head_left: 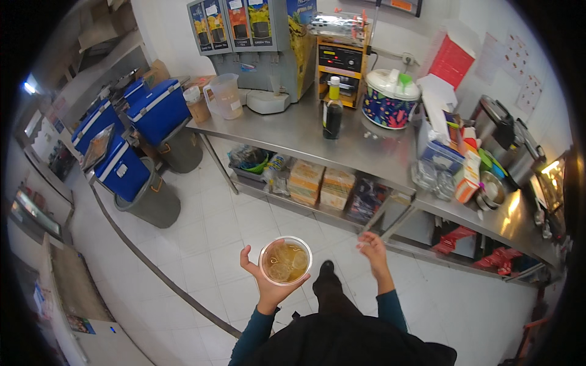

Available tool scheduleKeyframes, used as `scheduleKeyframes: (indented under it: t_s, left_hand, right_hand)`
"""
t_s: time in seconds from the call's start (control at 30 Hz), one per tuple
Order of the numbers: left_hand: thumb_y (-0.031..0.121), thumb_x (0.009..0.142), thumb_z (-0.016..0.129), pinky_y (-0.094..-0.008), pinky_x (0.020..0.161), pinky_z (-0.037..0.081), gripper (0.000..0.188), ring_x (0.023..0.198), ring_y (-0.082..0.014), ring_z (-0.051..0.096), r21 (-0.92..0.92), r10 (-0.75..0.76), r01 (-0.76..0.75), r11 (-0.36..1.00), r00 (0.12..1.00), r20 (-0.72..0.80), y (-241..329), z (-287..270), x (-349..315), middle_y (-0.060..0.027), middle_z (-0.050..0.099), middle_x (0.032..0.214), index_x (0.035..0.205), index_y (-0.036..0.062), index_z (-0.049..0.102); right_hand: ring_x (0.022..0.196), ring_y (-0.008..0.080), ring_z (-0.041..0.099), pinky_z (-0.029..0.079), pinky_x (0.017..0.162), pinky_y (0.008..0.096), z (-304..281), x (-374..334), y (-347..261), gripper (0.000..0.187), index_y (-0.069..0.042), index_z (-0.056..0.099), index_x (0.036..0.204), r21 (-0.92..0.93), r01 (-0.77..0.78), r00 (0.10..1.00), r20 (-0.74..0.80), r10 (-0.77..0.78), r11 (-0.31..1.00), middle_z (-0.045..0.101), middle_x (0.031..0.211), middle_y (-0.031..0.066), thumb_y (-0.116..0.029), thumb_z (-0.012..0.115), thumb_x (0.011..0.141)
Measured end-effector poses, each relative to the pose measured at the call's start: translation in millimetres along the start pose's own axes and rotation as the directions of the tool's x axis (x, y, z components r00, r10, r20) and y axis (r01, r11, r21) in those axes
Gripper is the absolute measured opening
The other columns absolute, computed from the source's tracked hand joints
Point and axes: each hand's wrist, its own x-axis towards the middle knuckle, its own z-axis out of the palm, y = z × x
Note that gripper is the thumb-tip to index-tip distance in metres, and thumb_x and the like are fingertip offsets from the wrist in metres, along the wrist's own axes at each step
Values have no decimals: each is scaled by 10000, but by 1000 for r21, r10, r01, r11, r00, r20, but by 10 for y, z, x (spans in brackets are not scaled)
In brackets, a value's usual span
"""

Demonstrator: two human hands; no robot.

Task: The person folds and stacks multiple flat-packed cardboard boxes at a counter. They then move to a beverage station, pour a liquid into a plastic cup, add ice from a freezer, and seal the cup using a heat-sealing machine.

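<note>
My left hand is wrapped round a clear plastic cup, held upright above the floor in front of my body. Inside the cup is a yellowish-brown drink with what look like ice pieces in it. No lid shows on the rim. Off to the right, my right hand is raised in front of the table edge. Its fingers are loosely bent and a little apart, and nothing shows in them. It touches neither the cup nor the table.
Ahead runs a steel table with a drink dispenser, a clear pitcher, a dark bottle, a cup-sealing machine and a patterned bucket. Blue coolers and grey bins stand left. A dark hose crosses the floor.
</note>
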Motion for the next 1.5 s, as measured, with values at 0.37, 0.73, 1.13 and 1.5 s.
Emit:
scheduleKeyframes:
  t_s: [0.37, 0.73, 1.13, 1.5]
  left_hand:
    - [89, 501, 801, -352, 916, 385, 1101, 1037, -233, 469, -22, -151, 150, 988, 961, -231, -1107, 149, 2048, -129, 469, 1123, 1274, 190, 24]
    - [126, 493, 805, -356, 935, 357, 1111, 1042, -248, 469, 17, -202, 211, 977, 954, -220, -2053, 314, 3360, -131, 479, 1119, 1275, 177, 18]
    - [198, 472, 831, -364, 933, 348, 1171, 1045, -247, 445, 79, -15, 9, 997, 997, 77, -2650, 431, 4926, -129, 390, 1154, 1255, 136, -37]
    - [175, 495, 817, -331, 888, 384, 965, 1007, -227, 445, 11, 197, -217, 976, 907, 373, -2745, 1500, 5990, -109, 250, 1165, 1229, 65, 200]
  right_hand:
    - [1106, 262, 414, 358, 903, 346, 666, 4189, -430, 989, -38, 217, 1295, -594, 537, 681, -113, -724, 598, 400, 1230, 152, -153, 809, 511]
    - [1077, 266, 455, 364, 908, 346, 2083, 5903, 569, 941, 5, 328, 1223, -357, 388, 921, 121, -370, 849, 463, 1154, 180, -306, 810, 477]
    - [1126, 253, 286, 255, 962, 358, 1562, 7106, 48, 984, -24, 107, 1227, 35, 281, 864, -443, -237, 959, 264, 1224, 148, -248, 779, 545]
    - [866, 119, 522, 435, 802, 272, 836, 6017, -442, 230, -118, 456, 947, 589, 236, 931, -364, -7, 773, 511, 904, 1, 6, 557, 781]
